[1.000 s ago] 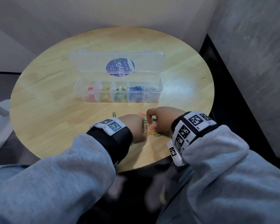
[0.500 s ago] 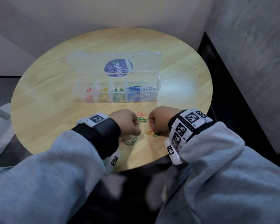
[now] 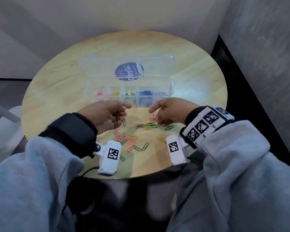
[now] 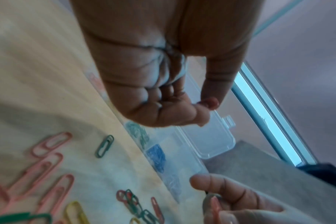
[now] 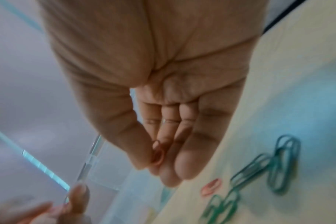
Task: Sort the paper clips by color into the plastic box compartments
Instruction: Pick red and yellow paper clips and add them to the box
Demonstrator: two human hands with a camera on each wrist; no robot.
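A clear plastic box [image 3: 172, 86] stands with its lid [image 3: 99, 64] open at mid-table; it holds red, yellow, green, blue and silver clips in separate compartments. My left hand [image 3: 122, 109] hovers just in front of it and pinches a red clip [image 3: 122, 112] between thumb and finger, also seen in the left wrist view [image 4: 211, 103]. My right hand [image 3: 153, 113] hovers to the right and pinches a pink clip [image 5: 157, 153] between thumb and fingers. Several loose red, green and yellow clips [image 3: 147, 126] lie on the table below and between the hands.
The round wooden table [image 3: 57, 91] ends close to my body. More loose clips [image 3: 132, 144] lie near that front edge. A white object [image 3: 0, 131] sits off the table's left side. A grey wall [image 3: 266, 64] rises to the right.
Both hands have lifted off the clip pile and turned thumb-up, each with a clip pinched. The left hand has moved forward toward the box.
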